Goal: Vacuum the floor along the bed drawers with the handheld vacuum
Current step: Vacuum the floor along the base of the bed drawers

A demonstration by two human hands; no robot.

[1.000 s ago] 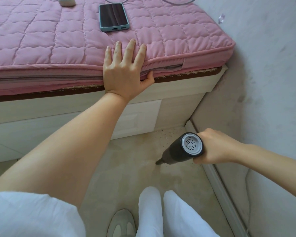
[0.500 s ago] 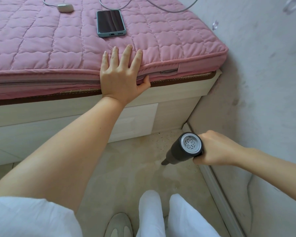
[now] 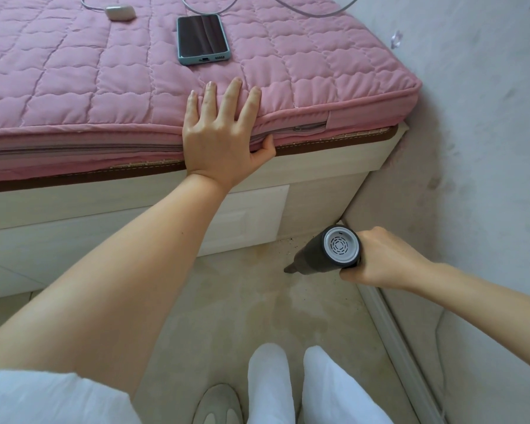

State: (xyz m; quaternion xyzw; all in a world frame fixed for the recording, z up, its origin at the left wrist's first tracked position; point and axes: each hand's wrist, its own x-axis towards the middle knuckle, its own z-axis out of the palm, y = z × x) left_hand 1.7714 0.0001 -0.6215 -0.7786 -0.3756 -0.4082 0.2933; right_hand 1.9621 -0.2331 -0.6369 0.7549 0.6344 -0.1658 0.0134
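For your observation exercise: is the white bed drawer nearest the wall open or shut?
Shut. The white bed drawer has its front flush with the pale bed frame; no gap or interior shows.

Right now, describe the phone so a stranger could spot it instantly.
Start at the pink quilted mattress. The phone lies flat on it, beyond the left hand. Unlike the small white charger nearby, it is a dark rectangle in a teal case.

A phone lies on the mattress, above the drawers; the handheld vacuum is right of them.
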